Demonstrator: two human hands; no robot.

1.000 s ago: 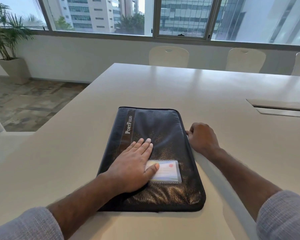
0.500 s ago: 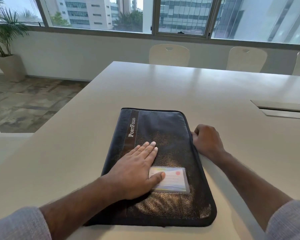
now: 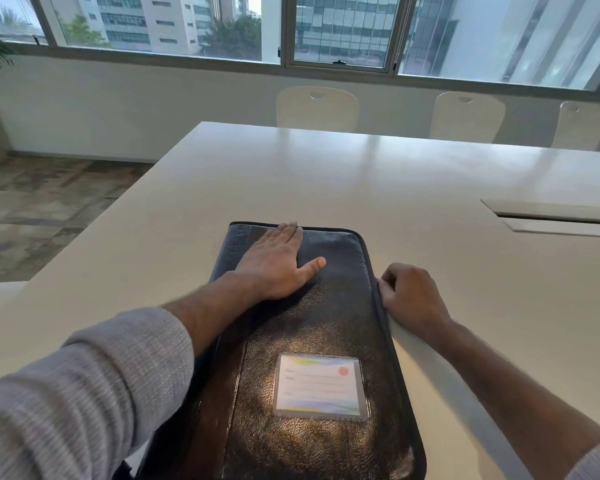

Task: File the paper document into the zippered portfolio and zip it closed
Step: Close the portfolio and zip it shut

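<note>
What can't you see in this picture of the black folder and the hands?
- The paper: none shows in the head view; the shut folder would hide it.
- The zipper pull: the curled fingers of the right hand at the folder's right edge cover that spot.
- The card in the clear pocket: its writing is too small and blurred to read.
- The folder's near edge: cut off by the bottom of the picture.
- The folder's printed name: under the flat left hand.

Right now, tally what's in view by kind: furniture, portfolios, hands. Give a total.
Chairs: 3
Tables: 1
Portfolios: 1
Hands: 2, left hand flat on the portfolio, right hand curled at its right edge
Total: 7
</note>
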